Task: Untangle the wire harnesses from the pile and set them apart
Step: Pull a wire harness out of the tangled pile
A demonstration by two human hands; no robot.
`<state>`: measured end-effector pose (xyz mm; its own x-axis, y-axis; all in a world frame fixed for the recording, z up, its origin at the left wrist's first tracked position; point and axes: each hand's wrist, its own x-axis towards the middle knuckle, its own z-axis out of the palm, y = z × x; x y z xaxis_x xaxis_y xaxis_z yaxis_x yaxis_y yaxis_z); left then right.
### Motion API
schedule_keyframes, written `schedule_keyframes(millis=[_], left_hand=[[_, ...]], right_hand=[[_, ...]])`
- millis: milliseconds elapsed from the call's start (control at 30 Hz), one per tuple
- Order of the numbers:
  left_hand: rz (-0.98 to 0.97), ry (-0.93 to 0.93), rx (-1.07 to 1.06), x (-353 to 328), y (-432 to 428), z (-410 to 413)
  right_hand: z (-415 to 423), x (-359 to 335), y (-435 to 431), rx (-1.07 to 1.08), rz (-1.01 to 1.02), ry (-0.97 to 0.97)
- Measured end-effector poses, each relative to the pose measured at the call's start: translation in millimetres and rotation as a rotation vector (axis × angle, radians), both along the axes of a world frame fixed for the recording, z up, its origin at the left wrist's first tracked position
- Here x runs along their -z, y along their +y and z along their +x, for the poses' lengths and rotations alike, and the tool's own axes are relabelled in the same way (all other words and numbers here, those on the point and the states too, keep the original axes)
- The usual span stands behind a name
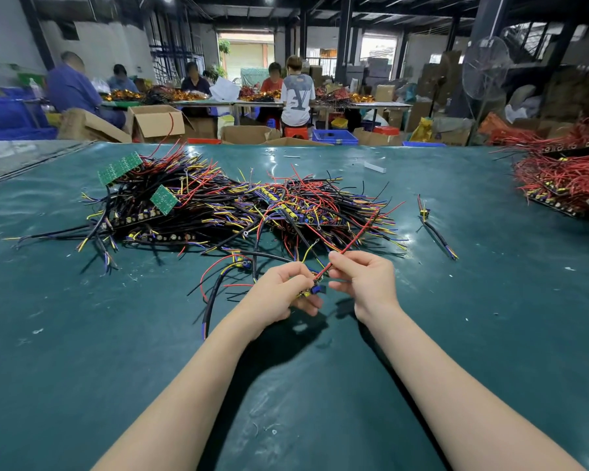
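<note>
A big tangled pile of wire harnesses with black, red, yellow and blue leads lies across the middle of the green table mat. Just in front of it, my left hand grips a small harness board with yellow and blue parts. My right hand pinches that harness's red wire, which runs up and right into the pile's edge. One separate harness lies alone on the mat to the right.
Green circuit boards stick up at the pile's left. A second heap of red-wired boards fills the far right. A loose harness with black leads lies left of my hands. People work at tables behind, among cardboard boxes.
</note>
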<state>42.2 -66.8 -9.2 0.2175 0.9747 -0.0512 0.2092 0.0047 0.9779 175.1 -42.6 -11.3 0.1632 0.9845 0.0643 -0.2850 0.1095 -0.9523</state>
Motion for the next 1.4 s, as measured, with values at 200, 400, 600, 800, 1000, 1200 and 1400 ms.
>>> schedule_keyframes(millis=[200, 400, 600, 800, 1000, 1200, 1400], left_hand=[[-0.024, 0.034, 0.074, 0.3, 0.9, -1.2], [0.049, 0.108, 0.013, 7.4, 3.4, 1.8], [0.178, 0.127, 0.103, 8.8, -1.0, 1.0], [0.105, -0.026, 0.190, 3.8, -4.8, -1.0], [0.039, 0.071, 0.071, 3.4, -3.8, 4.0], [0.020, 0.040, -0.043, 3.6, -1.6, 3.3], [0.038, 0.044, -0.002, 2.3, -2.0, 4.5]], right_hand=[[17.8, -1.9, 10.3, 0.117, -0.115, 0.228], [18.1, 1.6, 12.2, 0.157, -0.103, 0.343], [23.2, 2.1, 13.9, 0.179, -0.083, 0.360], [26.2, -0.2, 16.0, 0.200, -0.094, 0.349], [26.5, 2.9, 18.1, 0.238, -0.087, 0.339], [30.4, -0.9, 18.2, 0.240, -0.119, 0.394], [37.2, -5.1, 17.9, 0.085, -0.153, 0.700]])
